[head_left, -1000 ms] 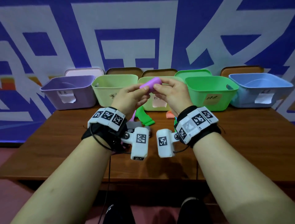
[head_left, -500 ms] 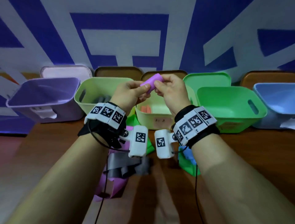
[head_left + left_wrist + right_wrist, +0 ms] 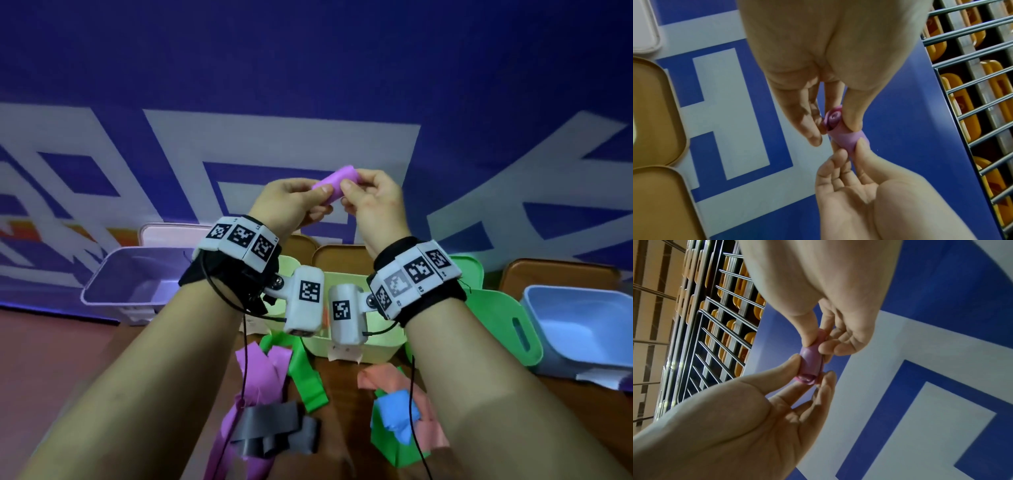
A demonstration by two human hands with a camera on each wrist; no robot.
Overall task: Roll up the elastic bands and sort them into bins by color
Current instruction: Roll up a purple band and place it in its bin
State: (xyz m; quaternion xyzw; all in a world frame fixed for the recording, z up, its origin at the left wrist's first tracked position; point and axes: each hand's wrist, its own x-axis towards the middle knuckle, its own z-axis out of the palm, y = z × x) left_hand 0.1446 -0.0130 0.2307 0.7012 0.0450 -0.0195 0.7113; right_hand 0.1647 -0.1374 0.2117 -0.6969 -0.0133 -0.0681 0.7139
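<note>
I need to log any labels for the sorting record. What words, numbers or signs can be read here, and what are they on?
No text is readable.
Paper label on the yellow-green bin: marks too blurred to read.
Wrist bands: black-and-white square code markers, no words.
Wall: large white shapes on blue, not readable as words.

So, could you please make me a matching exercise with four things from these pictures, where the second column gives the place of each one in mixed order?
Things:
1. purple roll
2. grey band
3. blue bin
4. lilac bin

Places:
A. far right of the bin row
B. pinched between left hand and right hand, up in the air
C. far left of the bin row
D. on the table, lying over a purple band

Pairs: 1-B, 2-D, 3-A, 4-C
</note>
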